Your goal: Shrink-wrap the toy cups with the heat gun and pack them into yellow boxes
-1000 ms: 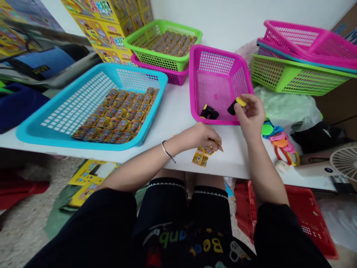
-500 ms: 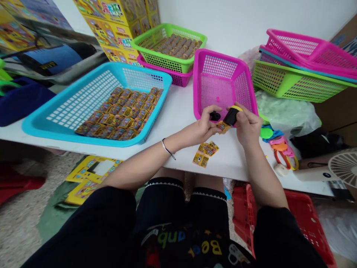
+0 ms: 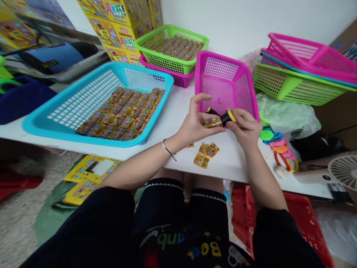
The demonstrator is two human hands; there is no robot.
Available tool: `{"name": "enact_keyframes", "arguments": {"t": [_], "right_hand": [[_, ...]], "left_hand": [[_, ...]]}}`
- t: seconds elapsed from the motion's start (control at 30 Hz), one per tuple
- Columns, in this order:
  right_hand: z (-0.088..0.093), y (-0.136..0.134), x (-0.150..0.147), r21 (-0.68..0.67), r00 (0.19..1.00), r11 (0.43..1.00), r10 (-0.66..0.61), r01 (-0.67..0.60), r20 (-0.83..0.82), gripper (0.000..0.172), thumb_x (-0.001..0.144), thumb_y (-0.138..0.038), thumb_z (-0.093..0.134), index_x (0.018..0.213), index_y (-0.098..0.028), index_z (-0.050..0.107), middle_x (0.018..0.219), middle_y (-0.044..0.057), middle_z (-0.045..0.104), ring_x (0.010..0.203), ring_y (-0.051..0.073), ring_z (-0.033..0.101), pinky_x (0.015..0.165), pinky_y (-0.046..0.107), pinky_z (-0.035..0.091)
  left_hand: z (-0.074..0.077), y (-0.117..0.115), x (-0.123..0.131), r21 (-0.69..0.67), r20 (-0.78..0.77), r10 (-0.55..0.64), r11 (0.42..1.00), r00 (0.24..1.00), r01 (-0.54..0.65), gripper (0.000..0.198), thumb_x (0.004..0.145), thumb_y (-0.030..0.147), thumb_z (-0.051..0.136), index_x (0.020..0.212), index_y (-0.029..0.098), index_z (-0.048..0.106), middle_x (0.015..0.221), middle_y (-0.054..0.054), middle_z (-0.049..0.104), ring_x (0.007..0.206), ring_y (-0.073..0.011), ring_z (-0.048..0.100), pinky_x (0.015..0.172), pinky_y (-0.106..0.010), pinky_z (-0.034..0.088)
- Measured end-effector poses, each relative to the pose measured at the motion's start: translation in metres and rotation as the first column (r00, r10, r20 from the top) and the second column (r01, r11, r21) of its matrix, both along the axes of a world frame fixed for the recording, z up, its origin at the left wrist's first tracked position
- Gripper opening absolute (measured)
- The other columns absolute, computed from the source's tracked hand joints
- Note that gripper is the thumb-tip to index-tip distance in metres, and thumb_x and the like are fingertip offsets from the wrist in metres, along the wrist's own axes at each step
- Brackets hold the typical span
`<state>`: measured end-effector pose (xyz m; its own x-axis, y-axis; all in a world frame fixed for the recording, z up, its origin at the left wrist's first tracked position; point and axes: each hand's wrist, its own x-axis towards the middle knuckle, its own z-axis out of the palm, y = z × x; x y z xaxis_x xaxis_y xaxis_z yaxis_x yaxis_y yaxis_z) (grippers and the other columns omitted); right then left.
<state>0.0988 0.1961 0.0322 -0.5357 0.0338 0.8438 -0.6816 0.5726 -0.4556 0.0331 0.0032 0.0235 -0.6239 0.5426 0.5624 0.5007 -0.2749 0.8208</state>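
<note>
My right hand point(image 3: 244, 126) grips a small black toy with a yellow end point(image 3: 228, 117) just above the near rim of the pink basket point(image 3: 223, 78). My left hand point(image 3: 195, 123) pinches a small yellow-orange printed sticker point(image 3: 212, 123) against that toy, with the upper fingers spread. Another black and yellow piece point(image 3: 211, 111) lies inside the pink basket behind my hands. A few loose stickers point(image 3: 205, 153) lie on the white table point(image 3: 178, 111) below my hands.
A blue basket point(image 3: 83, 96) at left holds rows of wrapped pieces. A green basket point(image 3: 173, 46) of more pieces sits on a pink one at the back. Stacked baskets point(image 3: 301, 70), a plastic bag and coloured rings point(image 3: 280, 147) lie to the right. A fan point(image 3: 343, 171) is at far right.
My left hand lifted a sticker from the table and brought it up to the black toy. My right hand drew the toy back from the pink basket toward the left hand.
</note>
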Motion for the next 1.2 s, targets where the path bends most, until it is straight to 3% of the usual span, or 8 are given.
{"name": "enact_keyframes", "arguments": {"t": [0.13,0.37,0.5,0.73,0.87,1.03,1.13,1.2], "right_hand": [[0.005,-0.002,0.004,0.048,0.992,0.992,0.117,-0.119,0.043,0.027,0.088,-0.036,0.076,0.114,-0.029,0.080,0.112,0.007,0.078,0.104,0.023,0.076,0.089,0.039,0.065],[0.003,-0.008,0.001,-0.082,0.960,0.993,0.109,-0.090,0.258,0.046,0.085,-0.055,0.076,0.117,-0.022,0.077,0.115,0.009,0.076,0.099,0.018,0.073,0.085,0.033,0.065],[-0.002,-0.004,-0.006,-0.111,0.940,0.975,0.217,-0.194,0.262,0.053,0.085,-0.064,0.072,0.113,-0.020,0.077,0.114,0.009,0.074,0.100,0.017,0.073,0.088,0.032,0.063],[0.008,0.003,0.002,-0.023,0.902,0.948,0.309,-0.317,0.302,0.043,0.088,-0.061,0.071,0.116,-0.029,0.078,0.113,0.004,0.077,0.109,0.018,0.073,0.095,0.036,0.060],[0.013,-0.001,0.004,0.071,0.908,0.936,0.314,-0.345,0.278,0.038,0.098,-0.061,0.058,0.117,-0.033,0.076,0.127,0.004,0.075,0.121,0.020,0.070,0.106,0.045,0.054],[0.010,-0.009,0.012,0.329,0.960,0.940,-0.005,-0.091,0.280,0.056,0.098,-0.067,0.052,0.144,-0.035,0.057,0.156,0.007,0.055,0.144,0.028,0.051,0.119,0.057,0.036],[-0.001,-0.019,0.016,0.460,0.952,0.876,-0.253,0.149,0.173,0.076,0.083,-0.070,0.072,0.148,-0.036,0.053,0.150,0.007,0.056,0.142,0.034,0.046,0.121,0.058,0.027],[-0.010,-0.026,0.016,0.504,0.946,0.837,-0.306,0.216,0.104,0.076,0.081,-0.066,0.074,0.147,-0.035,0.054,0.141,0.007,0.061,0.135,0.035,0.048,0.119,0.055,0.028]], "left_hand": [[-0.003,-0.002,-0.006,0.014,-0.099,0.070,0.998,0.993,-0.069,0.093,0.079,0.048,0.087,0.146,0.027,0.026,0.115,-0.006,0.070,0.095,-0.0178,0.078,0.083,-0.028,0.061],[-0.004,-0.016,-0.012,-0.004,-0.267,0.216,0.974,0.939,-0.225,0.072,0.078,0.043,0.089,0.136,0.031,0.049,0.145,-0.010,0.051,0.103,-0.0224,0.077,0.083,-0.034,0.066],[-0.007,-0.017,-0.013,-0.010,-0.239,0.128,0.991,0.963,-0.135,0.073,0.077,0.039,0.091,0.135,0.035,0.048,0.130,-0.004,0.059,0.097,-0.0207,0.078,0.078,-0.033,0.067],[0.004,-0.016,-0.002,-0.135,-0.050,-0.209,0.970,0.977,0.201,0.073,0.088,0.047,0.080,0.139,0.032,0.030,0.087,0.004,0.075,0.078,-0.0156,0.076,0.076,-0.032,0.064],[0.007,-0.013,-0.003,-0.128,0.071,-0.225,0.964,0.972,0.232,0.084,0.085,0.049,0.083,0.144,0.032,0.026,0.080,0.005,0.075,0.065,-0.0138,0.072,0.067,-0.028,0.060],[0.001,-0.007,-0.007,-0.057,0.119,-0.158,0.984,0.980,0.166,0.093,0.082,0.056,0.083,0.146,0.032,0.020,0.087,0.004,0.076,0.070,-0.0156,0.075,0.069,-0.030,0.060],[-0.001,-0.007,-0.005,-0.094,0.101,-0.085,0.991,0.991,0.095,0.095,0.083,0.060,0.081,0.147,0.032,0.018,0.095,0.000,0.076,0.072,-0.0154,0.075,0.071,-0.032,0.061],[-0.001,-0.007,-0.003,-0.120,0.084,-0.045,0.991,0.995,0.055,0.094,0.084,0.061,0.078,0.149,0.031,0.017,0.097,-0.002,0.076,0.068,-0.0141,0.073,0.070,-0.031,0.061]]}}
